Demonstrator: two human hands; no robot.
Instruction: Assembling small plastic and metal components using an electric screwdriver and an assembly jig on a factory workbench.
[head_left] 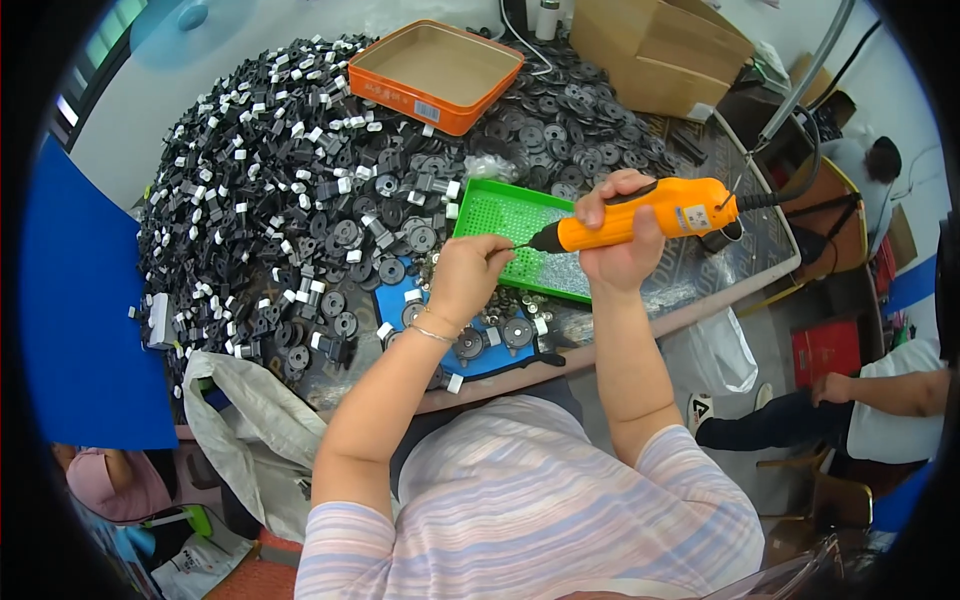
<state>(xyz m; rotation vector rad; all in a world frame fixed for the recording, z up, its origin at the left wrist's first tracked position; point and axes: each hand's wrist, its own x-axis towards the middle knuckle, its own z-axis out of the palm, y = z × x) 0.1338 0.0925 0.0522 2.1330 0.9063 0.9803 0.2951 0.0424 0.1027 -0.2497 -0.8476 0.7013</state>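
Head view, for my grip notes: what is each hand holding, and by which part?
Right hand: orange power screwdriver, by its body's front half. Left hand: pinched at the bit; anything held cannot be told.

A hand could pass over the table (735,262) right of the middle, below the orange driver (685,195). Black parts (260,190) block the upper left; an orange tin (400,98) blocks the top.

I can't make out whether the left hand (466,274) pinches the thin bit (523,245) of the electric screwdriver (655,212) or something tiny at its tip. Piled parts (255,190) hide much of the table (765,240) from me; my view's upper edge crops the cardboard box (650,62).
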